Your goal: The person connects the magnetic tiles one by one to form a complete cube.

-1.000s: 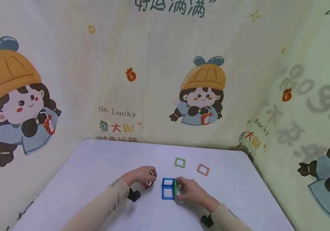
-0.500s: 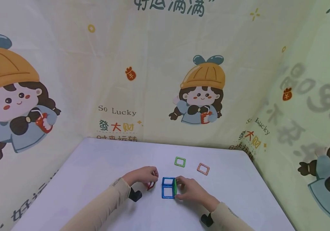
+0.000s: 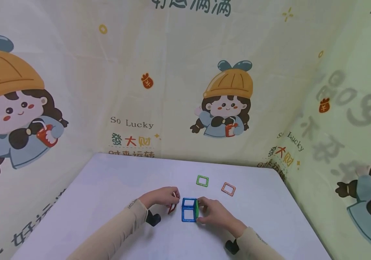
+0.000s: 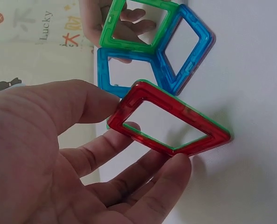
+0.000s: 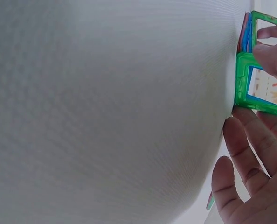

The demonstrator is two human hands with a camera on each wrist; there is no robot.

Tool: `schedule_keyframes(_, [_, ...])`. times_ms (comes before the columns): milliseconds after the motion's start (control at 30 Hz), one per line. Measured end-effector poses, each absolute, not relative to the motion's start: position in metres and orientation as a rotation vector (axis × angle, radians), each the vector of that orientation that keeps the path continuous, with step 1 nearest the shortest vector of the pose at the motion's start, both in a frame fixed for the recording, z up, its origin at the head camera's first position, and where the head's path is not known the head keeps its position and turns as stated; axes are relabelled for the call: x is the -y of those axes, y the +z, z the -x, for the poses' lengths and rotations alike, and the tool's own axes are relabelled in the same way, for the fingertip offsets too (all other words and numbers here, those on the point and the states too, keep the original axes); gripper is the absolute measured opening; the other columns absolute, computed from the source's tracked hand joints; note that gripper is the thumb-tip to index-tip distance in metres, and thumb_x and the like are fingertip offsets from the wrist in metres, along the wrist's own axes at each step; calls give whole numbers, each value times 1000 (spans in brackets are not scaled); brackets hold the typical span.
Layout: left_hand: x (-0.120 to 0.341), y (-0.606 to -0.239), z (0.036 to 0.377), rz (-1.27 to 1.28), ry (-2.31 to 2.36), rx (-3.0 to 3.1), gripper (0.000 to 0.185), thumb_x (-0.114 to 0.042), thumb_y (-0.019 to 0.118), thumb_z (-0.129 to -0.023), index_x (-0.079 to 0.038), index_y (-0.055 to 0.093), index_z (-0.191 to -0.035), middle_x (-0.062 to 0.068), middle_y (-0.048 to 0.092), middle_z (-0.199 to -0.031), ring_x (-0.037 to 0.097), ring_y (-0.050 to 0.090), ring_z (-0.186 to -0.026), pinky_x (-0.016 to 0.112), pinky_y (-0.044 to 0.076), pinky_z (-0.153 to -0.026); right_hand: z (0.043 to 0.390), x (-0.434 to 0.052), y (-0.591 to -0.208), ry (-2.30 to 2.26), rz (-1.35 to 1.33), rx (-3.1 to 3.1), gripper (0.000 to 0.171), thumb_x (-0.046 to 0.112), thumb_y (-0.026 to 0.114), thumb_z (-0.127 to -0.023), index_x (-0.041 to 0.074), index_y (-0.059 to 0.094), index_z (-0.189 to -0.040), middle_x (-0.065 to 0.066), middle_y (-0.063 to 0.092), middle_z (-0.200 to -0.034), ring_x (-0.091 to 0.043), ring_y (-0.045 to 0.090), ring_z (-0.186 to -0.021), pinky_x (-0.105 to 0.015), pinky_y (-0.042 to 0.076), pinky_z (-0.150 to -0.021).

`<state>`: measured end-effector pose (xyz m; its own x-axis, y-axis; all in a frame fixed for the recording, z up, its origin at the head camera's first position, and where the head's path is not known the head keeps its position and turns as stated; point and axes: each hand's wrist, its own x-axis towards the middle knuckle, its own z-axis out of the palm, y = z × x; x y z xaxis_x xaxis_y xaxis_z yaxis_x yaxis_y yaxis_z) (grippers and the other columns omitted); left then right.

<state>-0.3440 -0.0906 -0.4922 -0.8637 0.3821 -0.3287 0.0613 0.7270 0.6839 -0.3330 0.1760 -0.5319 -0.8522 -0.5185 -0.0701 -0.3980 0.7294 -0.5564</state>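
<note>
Red frame tile (image 4: pixel 169 123) has come nearer the blue structure (image 3: pixel 189 209): half a second ago it sat further left, now it stands tilted just beside the blue wall, so I judge the joining step is close. My left hand (image 3: pixel 159 196) pinches that red square by its edges. My right hand (image 3: pixel 214 213) grips the upright green tile (image 3: pixel 197 208) on the structure's right side. Translucent, hollow squares all. Far on the tabletop (image 3: pixel 107 187) lie a loose green square (image 3: pixel 202 180) and an orange one (image 3: pixel 228 189).

Before me a white tabletop (image 3: pixel 107 180) sits cornered by cream cloth walls (image 3: pixel 172 72) printed with cartoon girls in evenly lit surroundings.
</note>
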Motion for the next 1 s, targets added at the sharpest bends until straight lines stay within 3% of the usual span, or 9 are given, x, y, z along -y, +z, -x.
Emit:
schedule_keyframes(333, [91,-490,342,-434,900,-2509,29,-24,64,-100,-7,70,-122,5,69,-111,18,61,-90,46,54,-93,330,-175,-529,-787,730,-2715,63,37,88,-81,21,62,-135,6,71,-116,-13,58,-95,-32,50,-81])
schedule_keyframes(1000, [87,-489,339,-441,915,-2487,29,-24,64,-101,-4,74,-120,2,69,-100,19,59,-89,44,53,-91,328,-172,-527,-777,720,-2738,62,36,89,-80,20,63,-134,5,72,-118,-13,58,-95,-32,50,-82])
